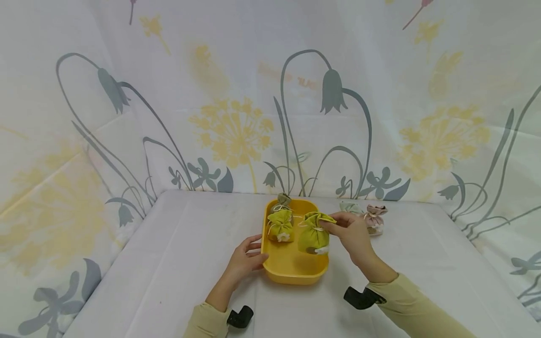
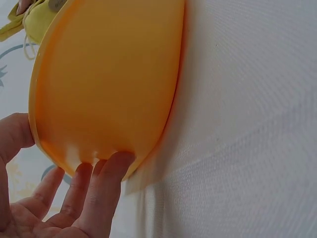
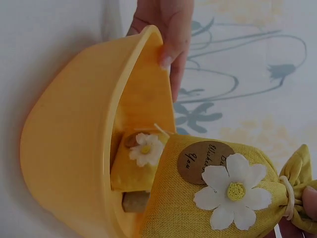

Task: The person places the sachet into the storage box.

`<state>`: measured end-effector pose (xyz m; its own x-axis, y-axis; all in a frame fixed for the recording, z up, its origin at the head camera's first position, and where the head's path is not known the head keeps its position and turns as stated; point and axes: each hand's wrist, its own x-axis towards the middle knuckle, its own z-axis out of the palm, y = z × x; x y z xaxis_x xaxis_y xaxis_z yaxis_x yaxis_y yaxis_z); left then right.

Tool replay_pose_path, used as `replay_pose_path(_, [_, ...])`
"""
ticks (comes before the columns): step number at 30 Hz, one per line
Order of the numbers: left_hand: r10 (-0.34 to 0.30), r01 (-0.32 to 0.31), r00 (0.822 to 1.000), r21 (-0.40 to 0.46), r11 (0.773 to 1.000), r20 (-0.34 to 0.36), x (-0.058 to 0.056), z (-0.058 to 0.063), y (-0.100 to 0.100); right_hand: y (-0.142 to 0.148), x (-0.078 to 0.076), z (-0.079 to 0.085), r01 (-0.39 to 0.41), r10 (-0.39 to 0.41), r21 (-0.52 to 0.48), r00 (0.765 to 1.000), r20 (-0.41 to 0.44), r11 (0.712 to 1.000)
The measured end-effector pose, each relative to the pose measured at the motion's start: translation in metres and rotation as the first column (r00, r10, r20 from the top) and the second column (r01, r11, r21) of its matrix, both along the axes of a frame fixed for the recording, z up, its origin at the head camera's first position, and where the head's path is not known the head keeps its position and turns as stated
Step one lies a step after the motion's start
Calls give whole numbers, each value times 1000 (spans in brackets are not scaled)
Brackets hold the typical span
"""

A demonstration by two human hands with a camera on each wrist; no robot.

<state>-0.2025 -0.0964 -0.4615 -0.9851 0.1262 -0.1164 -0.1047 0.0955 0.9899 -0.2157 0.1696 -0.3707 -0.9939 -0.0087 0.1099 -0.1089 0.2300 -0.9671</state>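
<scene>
My left hand [image 1: 247,256] grips the left side of a yellow plastic tub [image 1: 291,278], thumb over the rim and fingers against the outer wall in the left wrist view. My right hand [image 1: 354,234] pinches the gathered top of a yellow-green drawstring sachet [image 1: 313,240] over the tub's right side. That sachet bears a white fabric flower [image 3: 234,191] and a round brown tag [image 3: 200,161]. Inside the tub, along its left side, sit a similar yellow-green sachet [image 1: 280,224] and, behind it, an olive sachet [image 1: 282,203].
Right of the tub, beyond my right hand, a pink sachet [image 1: 374,218] stands on the white-covered table [image 1: 203,234]. A pale green sachet [image 1: 350,207] beside it is partly hidden by the hand. A flower-print cloth [image 1: 236,131] hangs behind the table.
</scene>
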Motion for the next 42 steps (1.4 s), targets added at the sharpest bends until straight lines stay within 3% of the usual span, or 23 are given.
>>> replay_pose_path(6, [-10,10,1000,11,1000,1,2,5,1,-17,-4,-1,-26,26,-10,999,18,1000])
replay_pose_path(13, [-35,35,999,17,999,-5,14,30,2,-35,-14,-9,-52,54,-41,997,47,998])
replay_pose_path(16, [-43,43,999,24,999,-8,18,36,3,-43,-19,-14,-47,48,-23,996,74,999])
replay_pose_path(28, [-37,37,999,22,999,-5,17,35,3,-66,-27,-28,-57,43,78,985,168,995])
replay_pose_path(36, [-29,29,1000,18,999,6,19,35,3,-75,-27,-38,-60,56,16,980,190,998])
replay_pose_path(42, [-22,21,1000,6,1000,2,19,35,3,-78,-28,-41,-65,59,26,981,183,998])
